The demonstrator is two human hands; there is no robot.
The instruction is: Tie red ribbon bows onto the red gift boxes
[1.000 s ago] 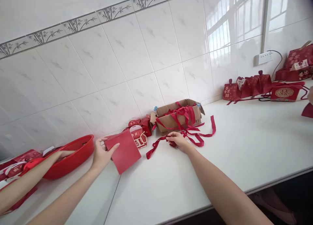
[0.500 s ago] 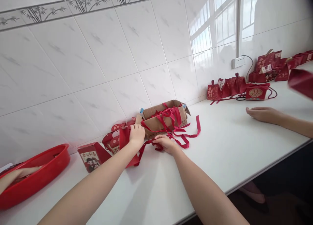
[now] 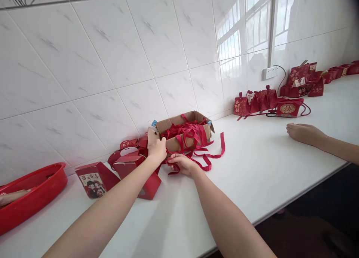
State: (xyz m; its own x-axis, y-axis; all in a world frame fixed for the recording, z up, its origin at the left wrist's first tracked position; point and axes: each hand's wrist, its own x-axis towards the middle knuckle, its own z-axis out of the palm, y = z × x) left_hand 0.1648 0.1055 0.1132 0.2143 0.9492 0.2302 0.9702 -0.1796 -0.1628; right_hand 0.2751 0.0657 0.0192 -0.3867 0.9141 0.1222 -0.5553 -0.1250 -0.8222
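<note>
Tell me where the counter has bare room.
Bare counter lies between the right forearm and the other person's hand, and between the red basin and left forearm. It's crowded around the cardboard box: ribbons, red boxes, left hand, right hand.

Bare left arm [image 3: 113, 205] and bare right arm [image 3: 221, 205] both reach forward, converging mid-view. Bare left hand [image 3: 157, 151]: back facing up, fingers curled, fingertips mostly hidden. Bare right hand [image 3: 181, 164]: just beside it, slightly lower, thumb and fingers pinched.

Ribbons [image 3: 196, 132] lie in the cardboard box [image 3: 172, 144]; at its eight o'clock, a favour box [image 3: 95, 181], then a basin [image 3: 36, 203]; at two, gift boxes [image 3: 262, 102].
</note>
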